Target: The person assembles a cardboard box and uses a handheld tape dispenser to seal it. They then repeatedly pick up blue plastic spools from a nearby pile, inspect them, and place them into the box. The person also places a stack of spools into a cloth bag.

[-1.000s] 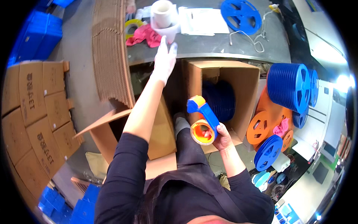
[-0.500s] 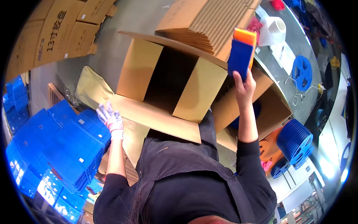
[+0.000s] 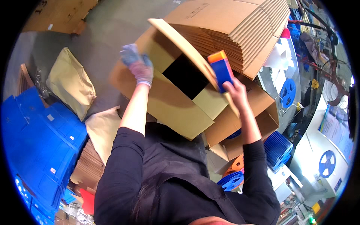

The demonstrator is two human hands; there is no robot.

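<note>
Gloved left hand point(image 3: 138, 66) gripping open cardboard box point(image 3: 168, 97), right hand point(image 3: 234, 88) clutching tape dispenser point(image 3: 221, 71), flat cartons point(image 3: 240, 26) behind

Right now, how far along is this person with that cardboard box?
Done: the cardboard box is opened out from flat into shape. In hand: the gloved left hand steadies one side while the right hand holds a blue and orange tape dispenser against a raised flap. Left: the flaps are open, the dark inside shows and I see no tape on it. Many flat boxes lie stacked behind.

Bright, even indoor light; heavy fisheye bend w/ black rim, slight blur.
</note>
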